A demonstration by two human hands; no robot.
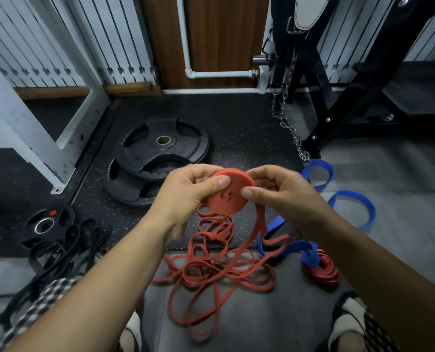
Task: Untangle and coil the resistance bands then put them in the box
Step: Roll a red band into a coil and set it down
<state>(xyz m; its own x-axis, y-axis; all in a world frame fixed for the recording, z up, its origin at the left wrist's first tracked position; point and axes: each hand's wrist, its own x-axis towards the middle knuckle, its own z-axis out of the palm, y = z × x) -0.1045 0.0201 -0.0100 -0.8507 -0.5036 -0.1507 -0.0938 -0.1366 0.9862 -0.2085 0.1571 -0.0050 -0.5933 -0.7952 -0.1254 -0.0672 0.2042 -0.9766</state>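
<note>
- Presently both my forearms enter from the lower corners of the view and converge at its centre, held up above the floor [236,118].
- My left hand [183,191] is raised with the palm turned toward the right. Its fingers [221,181] are curled round the left edge of the orange coil [230,201], with the thumb laid flat on the near face.
- My right hand [279,191] mirrors it. The thumb tip presses the near face just right of centre, and the other fingers [262,174] wrap behind the far rim. Both hands are closed on the coil and grip it between them.
- The orange coil is a tightly wound flat disc. It is held in the air between the two hands, with its face tilted toward me.
- From the coil's lower right edge the unwound length hangs down to the loose orange band [211,273], which lies in a tangle of loops on the floor between my feet.
- The blue band [353,207] lies on the floor to the right in wide loops. One end crosses over a red bundle [325,273] of wound band.
- A heap of black bands [61,250] lies on the floor to the left, touching a small weight plate [46,223].
- Two large black weight plates [160,148] are stacked on the speckled mat just beyond my hands.
- A chain [287,120] hangs from the black rack at upper right, and its lower end is near the blue band.
</note>
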